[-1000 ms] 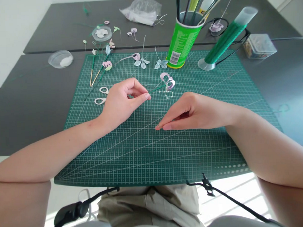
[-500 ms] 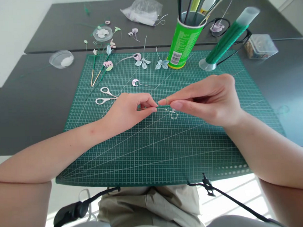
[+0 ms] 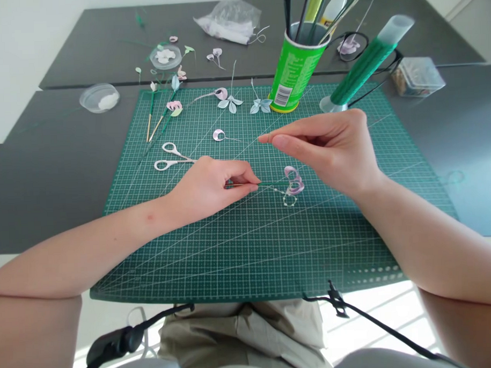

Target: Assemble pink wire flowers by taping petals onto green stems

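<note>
My left hand (image 3: pixel 225 186) pinches a thin green-wrapped flower stem (image 3: pixel 272 183) between thumb and fingertips, low over the green cutting mat. At the stem's right end sit pale purple looped petals (image 3: pixel 295 185) and a small ring of white beads (image 3: pixel 290 199). My right hand (image 3: pixel 322 149) hovers up and to the right, apart from the stem, thumb and forefinger pressed together; whatever they may hold is too fine to see. White-handled scissors (image 3: pixel 170 156) lie beside my left hand, their blades partly hidden under it. A loose purple petal on a wire (image 3: pixel 218 135) rests beyond.
Pale blue leaf sprigs (image 3: pixel 230 103) and finished stems (image 3: pixel 151 115) lie along the cutting mat's (image 3: pixel 232 254) far side. A green can (image 3: pixel 296 69) of sticks and a green mesh tube (image 3: pixel 360 67) stand at the back right. Clear dishes (image 3: pixel 99 98) sit at left.
My left hand has moved down and rightward with the flower stem. My right hand rose to the stem, then drew up off it. The loose petal and scissor blades came into view.
</note>
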The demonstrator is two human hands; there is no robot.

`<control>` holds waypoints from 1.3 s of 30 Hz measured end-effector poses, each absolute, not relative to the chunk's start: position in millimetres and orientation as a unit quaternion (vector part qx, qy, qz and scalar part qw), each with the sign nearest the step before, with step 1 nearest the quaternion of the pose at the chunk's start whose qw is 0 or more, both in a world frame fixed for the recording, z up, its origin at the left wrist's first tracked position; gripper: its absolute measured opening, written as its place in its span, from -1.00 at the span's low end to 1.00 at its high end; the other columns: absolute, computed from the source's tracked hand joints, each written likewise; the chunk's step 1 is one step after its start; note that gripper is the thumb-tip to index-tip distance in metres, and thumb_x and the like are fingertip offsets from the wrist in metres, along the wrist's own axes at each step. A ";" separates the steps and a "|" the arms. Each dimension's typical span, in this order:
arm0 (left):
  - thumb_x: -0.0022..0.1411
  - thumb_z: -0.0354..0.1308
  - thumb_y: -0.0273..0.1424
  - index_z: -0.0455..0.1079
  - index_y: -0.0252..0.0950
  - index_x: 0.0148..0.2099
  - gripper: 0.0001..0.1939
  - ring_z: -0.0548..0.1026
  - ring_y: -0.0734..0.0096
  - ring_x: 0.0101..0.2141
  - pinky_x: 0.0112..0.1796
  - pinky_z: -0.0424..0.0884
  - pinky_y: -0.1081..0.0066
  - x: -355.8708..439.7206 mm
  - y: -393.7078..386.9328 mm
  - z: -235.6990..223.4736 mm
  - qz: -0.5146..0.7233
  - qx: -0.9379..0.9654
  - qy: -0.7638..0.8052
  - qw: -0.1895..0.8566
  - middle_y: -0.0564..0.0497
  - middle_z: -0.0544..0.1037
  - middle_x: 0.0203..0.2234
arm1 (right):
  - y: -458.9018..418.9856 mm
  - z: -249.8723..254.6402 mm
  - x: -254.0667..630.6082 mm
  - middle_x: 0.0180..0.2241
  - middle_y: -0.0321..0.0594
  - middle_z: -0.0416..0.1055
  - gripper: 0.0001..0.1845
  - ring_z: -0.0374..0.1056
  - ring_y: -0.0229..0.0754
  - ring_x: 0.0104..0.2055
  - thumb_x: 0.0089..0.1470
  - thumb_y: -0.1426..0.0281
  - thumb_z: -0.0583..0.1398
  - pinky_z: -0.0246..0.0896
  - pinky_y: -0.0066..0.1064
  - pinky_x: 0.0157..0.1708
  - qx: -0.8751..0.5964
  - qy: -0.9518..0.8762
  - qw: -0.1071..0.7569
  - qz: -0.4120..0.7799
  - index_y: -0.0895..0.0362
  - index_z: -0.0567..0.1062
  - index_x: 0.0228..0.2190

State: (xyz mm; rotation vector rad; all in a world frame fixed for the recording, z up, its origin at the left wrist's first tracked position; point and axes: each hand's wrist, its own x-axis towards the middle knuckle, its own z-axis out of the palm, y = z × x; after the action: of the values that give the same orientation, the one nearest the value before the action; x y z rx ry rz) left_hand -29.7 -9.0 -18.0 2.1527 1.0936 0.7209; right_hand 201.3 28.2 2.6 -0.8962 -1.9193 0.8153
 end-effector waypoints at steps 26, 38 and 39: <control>0.28 0.42 -0.49 0.57 -0.25 -0.29 -0.90 0.50 0.63 -0.57 -0.49 0.32 0.57 -28.4 -16.1 -10.4 0.306 0.834 0.359 0.285 0.21 0.66 -0.50 | 37.8 1.0 204.7 -0.57 -0.33 0.45 -0.84 0.04 -0.37 -0.56 0.23 0.33 0.35 -0.15 -0.39 -0.59 -0.347 -0.785 0.365 0.360 0.09 0.78 -0.27; 0.48 0.19 -0.46 0.53 -0.19 -0.21 -0.84 0.72 0.43 -0.25 -0.17 0.55 0.47 -34.4 -21.5 -11.6 0.298 0.895 0.290 0.163 0.09 0.77 -0.27 | 47.2 -4.6 204.3 -0.68 -0.41 0.21 -0.83 -0.08 -0.41 -0.60 0.23 0.35 0.35 -0.27 -0.41 -0.62 -0.326 -0.775 0.314 0.441 0.13 0.78 -0.28; 0.48 0.20 -0.48 0.53 -0.19 -0.19 -0.85 0.72 0.42 -0.25 -0.16 0.56 0.46 -34.9 -20.5 -12.1 0.306 0.901 0.273 0.140 0.09 0.77 -0.26 | 48.0 -5.8 203.9 -0.68 -0.40 0.23 -0.80 -0.07 -0.41 -0.60 0.24 0.33 0.34 -0.26 -0.42 -0.62 -0.323 -0.774 0.307 0.450 0.14 0.78 -0.27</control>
State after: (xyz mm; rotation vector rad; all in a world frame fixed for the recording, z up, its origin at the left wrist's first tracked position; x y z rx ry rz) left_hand -34.9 -20.5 -12.1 2.6040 0.7875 0.8848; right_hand 203.9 48.0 -5.8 -0.8539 -2.0481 1.1898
